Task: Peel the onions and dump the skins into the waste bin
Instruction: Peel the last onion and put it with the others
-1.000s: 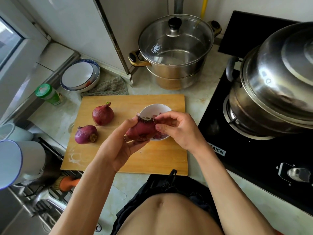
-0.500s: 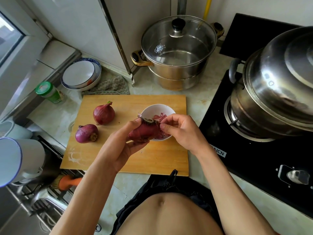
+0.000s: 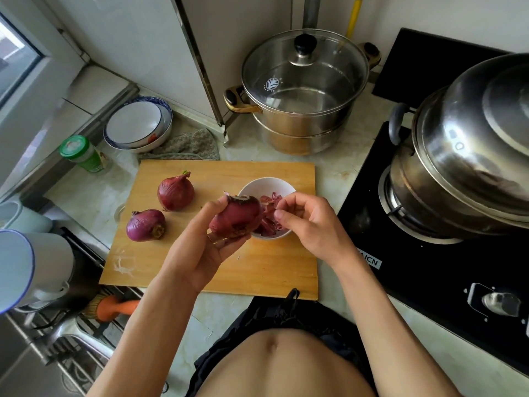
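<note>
Purple-red and half stripped, the onion [image 3: 237,216] I am working on sits in my left hand [image 3: 200,247], thumb along its left side and fingers curled beneath it, held above the wooden cutting board [image 3: 177,262]. My right hand [image 3: 309,222] is just at its three o'clock, fingertips bunched together over the white bowl [image 3: 257,186]; they look pinched on a scrap of skin, though I cannot tell for sure from here. Loose onion skins [image 3: 269,219] lie inside that bowl, which stands on the board partly hidden behind the held onion. Two more onions rest on the board toward nine o'clock of my hands: one with a green sprout [image 3: 175,193] farther back, one nearer me [image 3: 146,224], close together but apart. At twelve o'clock a glass-lidded steel pot [image 3: 303,90] stands on the counter. At two o'clock a large domed steel pot [image 3: 469,156] sits on the black gas hob [image 3: 423,270]. Stacked plates [image 3: 137,124] lie at ten o'clock.
</note>
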Demonstrator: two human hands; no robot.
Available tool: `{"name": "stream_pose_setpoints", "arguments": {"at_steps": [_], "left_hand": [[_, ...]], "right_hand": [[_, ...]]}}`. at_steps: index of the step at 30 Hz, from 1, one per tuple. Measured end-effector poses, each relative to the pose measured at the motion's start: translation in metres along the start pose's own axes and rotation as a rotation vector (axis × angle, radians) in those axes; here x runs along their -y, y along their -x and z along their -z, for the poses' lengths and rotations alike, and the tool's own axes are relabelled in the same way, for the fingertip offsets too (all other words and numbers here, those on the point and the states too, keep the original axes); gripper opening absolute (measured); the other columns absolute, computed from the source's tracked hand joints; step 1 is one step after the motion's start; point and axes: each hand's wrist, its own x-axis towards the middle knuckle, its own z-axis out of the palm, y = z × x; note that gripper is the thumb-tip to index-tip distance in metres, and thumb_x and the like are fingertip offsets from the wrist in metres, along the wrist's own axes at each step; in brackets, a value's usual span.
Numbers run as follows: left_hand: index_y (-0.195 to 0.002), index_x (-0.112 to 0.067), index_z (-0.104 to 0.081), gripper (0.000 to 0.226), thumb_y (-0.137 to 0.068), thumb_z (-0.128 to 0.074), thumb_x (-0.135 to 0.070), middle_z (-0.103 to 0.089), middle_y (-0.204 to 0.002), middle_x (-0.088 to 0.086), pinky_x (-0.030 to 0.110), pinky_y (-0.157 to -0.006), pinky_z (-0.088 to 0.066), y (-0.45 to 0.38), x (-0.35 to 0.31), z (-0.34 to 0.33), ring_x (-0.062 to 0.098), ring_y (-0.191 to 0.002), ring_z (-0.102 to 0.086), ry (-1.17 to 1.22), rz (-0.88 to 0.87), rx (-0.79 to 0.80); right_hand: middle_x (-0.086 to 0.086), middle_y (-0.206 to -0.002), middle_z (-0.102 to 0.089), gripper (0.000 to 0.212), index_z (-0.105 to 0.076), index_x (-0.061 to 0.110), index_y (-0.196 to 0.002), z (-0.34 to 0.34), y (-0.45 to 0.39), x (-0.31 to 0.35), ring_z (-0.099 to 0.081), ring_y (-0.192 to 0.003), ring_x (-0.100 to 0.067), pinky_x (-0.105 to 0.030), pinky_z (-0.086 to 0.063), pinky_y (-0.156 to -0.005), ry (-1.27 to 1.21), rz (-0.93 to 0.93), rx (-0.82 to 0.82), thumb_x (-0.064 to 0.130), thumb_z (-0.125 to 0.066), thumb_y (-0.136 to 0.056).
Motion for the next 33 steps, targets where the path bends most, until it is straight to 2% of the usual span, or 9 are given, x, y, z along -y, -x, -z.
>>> {"name": "stream_pose_setpoints", "arguments": {"at_steps": [3,6,13,18,21,23,25,28,33], "left_hand": [[-0.112,-0.006,-0.068,0.032,-0.090,-0.071,-0.029,-0.068,-0.118,0.024,0.051,-0.098,-0.057,0.000,-0.001,-0.001,0.038,-0.108,-0.073,0.088,0.005,-0.015],[-0.120,-0.001,-0.063,0.044,-0.090,-0.073,-0.031,-0.060,-0.135,0.027,0.051,-0.088,-0.061,-0.003,-0.001,0.001,0.039,-0.107,-0.073,0.165,0.022,-0.037],[-0.133,0.004,-0.059,0.078,-0.073,-0.079,-0.041,-0.061,-0.132,0.028,0.040,-0.075,-0.065,0.000,0.001,-0.003,0.043,-0.110,-0.071,0.244,0.115,0.026],[-0.136,0.002,-0.058,0.073,-0.079,-0.079,-0.038,-0.058,-0.140,0.030,0.045,-0.086,-0.063,-0.005,0.005,0.000,0.040,-0.112,-0.071,0.225,0.100,0.089],[-0.132,-0.002,-0.062,0.061,-0.079,-0.076,-0.031,-0.057,-0.141,0.029,0.043,-0.088,-0.062,-0.009,0.007,0.006,0.041,-0.109,-0.071,0.203,0.050,0.162],[-0.125,-0.001,-0.064,0.056,-0.076,-0.076,-0.024,-0.060,-0.139,0.029,0.043,-0.097,-0.059,-0.012,0.006,0.009,0.040,-0.113,-0.068,0.176,-0.014,0.238],[-0.132,0.003,-0.059,0.070,-0.069,-0.081,-0.018,-0.060,-0.137,0.027,0.042,-0.106,-0.051,-0.015,0.005,0.011,0.038,-0.121,-0.062,0.116,-0.084,0.330],[-0.146,0.000,-0.047,0.086,-0.064,-0.073,-0.003,-0.062,-0.134,0.022,0.043,-0.110,-0.048,-0.019,0.004,0.013,0.036,-0.122,-0.061,0.081,-0.146,0.401],[-0.143,-0.001,-0.051,0.081,-0.064,-0.062,0.016,-0.069,-0.126,0.021,0.037,-0.101,-0.056,-0.017,0.004,0.012,0.030,-0.114,-0.066,0.006,-0.212,0.349]], "right_hand": [[0.006,-0.074,-0.067,0.014,-0.069,0.015,-0.081,0.002,0.001,0.002,-0.061,-0.072,-0.008,-0.024,-0.050,-0.071,-0.041,0.002,-0.019,0.004,-0.068,-0.090],[0.004,-0.073,-0.067,0.012,-0.070,0.013,-0.080,0.003,-0.001,0.001,-0.062,-0.071,-0.008,-0.023,-0.051,-0.069,-0.036,-0.031,-0.105,0.005,-0.069,-0.090],[0.011,-0.082,-0.074,0.010,-0.080,0.018,-0.085,-0.009,-0.009,-0.009,-0.060,-0.068,0.010,-0.002,-0.043,-0.065,0.409,-0.025,-0.249,0.013,-0.072,-0.087],[0.004,-0.088,-0.078,0.011,-0.082,0.014,-0.088,-0.011,-0.008,-0.008,-0.065,-0.079,0.004,0.001,-0.041,-0.070,0.497,0.064,-0.262,0.011,-0.071,-0.087],[0.006,-0.085,-0.077,0.011,-0.081,0.014,-0.089,-0.008,-0.007,-0.005,-0.064,-0.073,0.007,-0.007,-0.046,-0.068,0.377,0.049,-0.273,0.011,-0.071,-0.087],[0.006,-0.086,-0.077,0.011,-0.080,0.015,-0.093,-0.006,-0.008,-0.001,-0.069,-0.078,-0.001,-0.021,-0.055,-0.074,0.186,0.004,-0.230,0.016,-0.069,-0.092],[0.001,-0.090,-0.077,0.018,-0.078,0.013,-0.098,-0.005,-0.008,0.004,-0.072,-0.086,-0.012,-0.031,-0.058,-0.082,0.023,-0.030,-0.124,0.025,-0.066,-0.096],[-0.005,-0.095,-0.077,0.021,-0.076,0.022,-0.101,-0.008,-0.004,0.011,-0.074,-0.091,-0.020,-0.031,-0.059,-0.082,-0.132,-0.063,0.007,0.038,-0.068,-0.091],[-0.003,-0.105,-0.077,0.030,-0.071,0.021,-0.112,-0.009,0.000,0.012,-0.073,-0.099,-0.018,-0.021,-0.056,-0.078,-0.317,-0.078,0.025,0.026,-0.077,-0.083]]}}
